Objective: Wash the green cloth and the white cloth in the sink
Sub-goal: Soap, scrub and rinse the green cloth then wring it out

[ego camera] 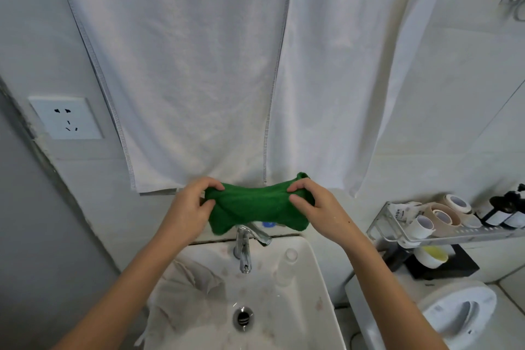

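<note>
The person is holding the green cloth point(257, 204) up in the air above the tap point(244, 247), at the back edge of the sink point(315, 278). The left hand point(190, 207) is pinching the cloth's left end between thumb and curled fingers; the right hand point(315, 204) is gripping its right end likewise, and the cloth is stretching between them, narrowing at the middle. The white cloth point(184, 298) is lying crumpled inside the sink along its left wall, near the drain point(243, 318). White towels point(181, 71) are hanging on the wall behind. A shelf point(443, 233) holding tape rolls point(437, 216) is standing right of the sink.
</note>
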